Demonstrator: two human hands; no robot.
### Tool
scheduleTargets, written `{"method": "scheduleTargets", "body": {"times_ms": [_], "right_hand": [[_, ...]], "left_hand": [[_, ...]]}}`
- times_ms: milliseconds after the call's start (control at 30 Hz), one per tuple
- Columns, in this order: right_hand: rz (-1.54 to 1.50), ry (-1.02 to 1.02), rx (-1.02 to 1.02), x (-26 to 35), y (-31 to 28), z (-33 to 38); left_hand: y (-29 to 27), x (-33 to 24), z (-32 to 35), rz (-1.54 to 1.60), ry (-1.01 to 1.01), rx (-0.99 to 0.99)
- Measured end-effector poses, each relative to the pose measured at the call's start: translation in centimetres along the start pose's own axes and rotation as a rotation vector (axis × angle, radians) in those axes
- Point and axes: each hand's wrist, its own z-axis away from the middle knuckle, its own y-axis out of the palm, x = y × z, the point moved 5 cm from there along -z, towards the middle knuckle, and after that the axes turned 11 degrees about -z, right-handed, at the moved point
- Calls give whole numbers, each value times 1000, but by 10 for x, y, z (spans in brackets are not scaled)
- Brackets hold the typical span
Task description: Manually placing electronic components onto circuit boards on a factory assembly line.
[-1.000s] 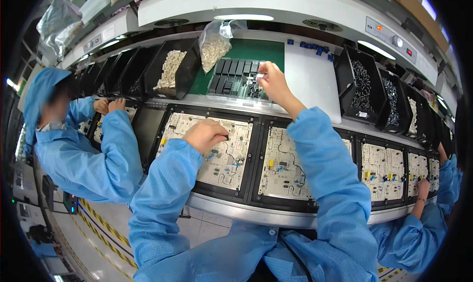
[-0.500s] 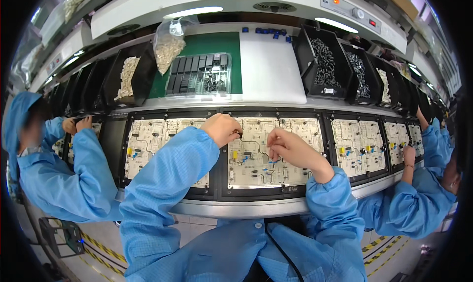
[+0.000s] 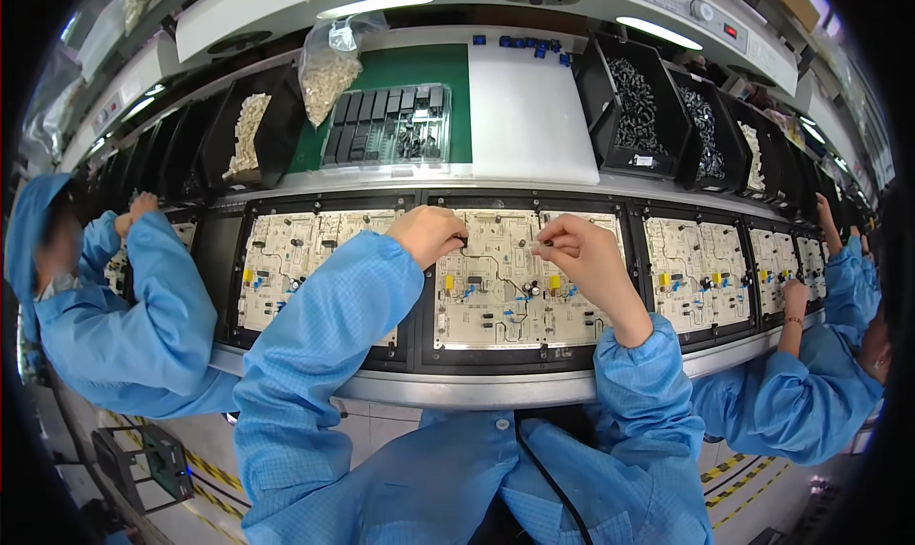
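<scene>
Pinching a tiny part [image 3: 539, 250] in my right hand [image 3: 581, 256] just above the circuit board [image 3: 515, 278] at frame centre, I hold it by its body; it looks light, stiff, easily bent at the legs. My left hand [image 3: 429, 235] is curled closed on the board's upper edge; what it grips, perhaps nothing, is hidden.

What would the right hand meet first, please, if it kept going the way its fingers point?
The right hand points left across the circuit board, fingers pinched on something tiny. Straight on, it would probably meet the left hand, resting on the same board; depth is unclear.
</scene>
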Motion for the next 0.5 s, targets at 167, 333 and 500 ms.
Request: {"method": "scheduleTargets", "body": {"times_ms": [167, 333, 500], "right_hand": [[73, 54, -22, 12, 3, 20], [212, -6, 3, 24, 5, 38], [452, -314, 132, 24, 28, 56]], "left_hand": [[-5, -4, 0, -31, -41, 54], [0, 4, 2, 35, -5, 13], [-3, 4, 0, 3, 8, -16]]}}
